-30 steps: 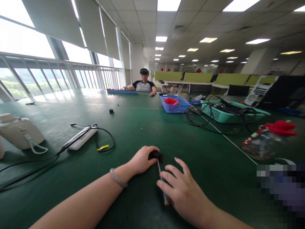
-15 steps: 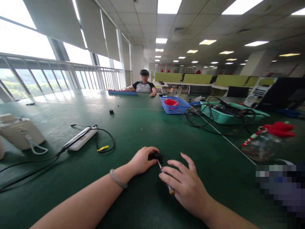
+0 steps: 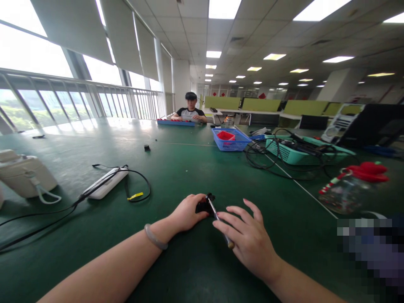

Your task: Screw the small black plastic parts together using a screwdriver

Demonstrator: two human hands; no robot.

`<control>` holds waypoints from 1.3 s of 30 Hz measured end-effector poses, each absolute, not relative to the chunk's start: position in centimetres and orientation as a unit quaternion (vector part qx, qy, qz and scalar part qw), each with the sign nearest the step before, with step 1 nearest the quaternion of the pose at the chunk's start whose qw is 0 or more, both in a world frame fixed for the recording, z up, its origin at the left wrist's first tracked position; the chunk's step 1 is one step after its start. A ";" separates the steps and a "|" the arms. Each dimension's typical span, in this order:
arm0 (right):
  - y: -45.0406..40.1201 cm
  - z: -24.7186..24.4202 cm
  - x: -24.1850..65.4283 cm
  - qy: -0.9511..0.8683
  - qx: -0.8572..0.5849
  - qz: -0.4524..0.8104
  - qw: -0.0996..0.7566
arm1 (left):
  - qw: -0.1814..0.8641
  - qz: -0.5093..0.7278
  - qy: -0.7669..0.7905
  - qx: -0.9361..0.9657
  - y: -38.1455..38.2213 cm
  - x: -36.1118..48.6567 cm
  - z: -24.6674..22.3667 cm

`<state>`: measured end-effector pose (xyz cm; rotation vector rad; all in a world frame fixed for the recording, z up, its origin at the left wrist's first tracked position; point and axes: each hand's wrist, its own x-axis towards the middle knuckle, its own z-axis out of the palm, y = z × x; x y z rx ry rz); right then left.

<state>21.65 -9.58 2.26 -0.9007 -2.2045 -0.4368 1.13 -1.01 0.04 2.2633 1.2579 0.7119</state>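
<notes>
My left hand (image 3: 187, 213) is closed around a small black part (image 3: 202, 207) just above the green table (image 3: 176, 269). Its fingers cover much of that part, so its exact kind is hidden. Between the thumb and fingers of my right hand (image 3: 251, 237) is a slim silver screwdriver (image 3: 213, 211) with a brass-coloured end. Its tip meets the upper side of the black part, and its shaft slants down toward my right palm. The other fingers of that hand are spread.
A white box with black cables (image 3: 107, 184) lies left, beside a beige container (image 3: 27, 174). A small black block (image 3: 147, 147) sits further off. Rightward are a blue basket (image 3: 233, 146), a green basket (image 3: 295, 156) and a red-topped jar (image 3: 344, 193). A person (image 3: 190, 112) sits opposite behind a blue tray (image 3: 176, 123).
The black part has turned in my left hand, and the screwdriver tip now sits higher on it. Across the table, the person's hands have come together and the blue tray has shifted right.
</notes>
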 end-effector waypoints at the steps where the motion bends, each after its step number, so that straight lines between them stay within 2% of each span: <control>1: -9.5 2.3 21.7 -0.851 -0.354 -0.166 0.351 | 0.225 0.258 0.451 0.824 -1.0 1.1 0.0; 8: -8.8 2.4 22.1 -0.850 -0.392 -0.135 0.326 | 0.220 0.248 0.438 0.836 -0.9 1.0 0.1; 16: -7.7 2.0 22.6 -0.809 -0.465 -0.063 0.354 | 0.209 0.242 0.418 0.850 -1.0 1.0 0.2; 24: -7.4 1.6 23.0 -0.745 -0.485 -0.036 0.456 | 0.213 0.243 0.422 0.847 -1.1 1.0 0.2; 39: -7.1 1.8 23.3 -0.738 -0.528 0.018 0.420 | 0.226 0.222 0.448 0.836 -1.1 1.0 0.5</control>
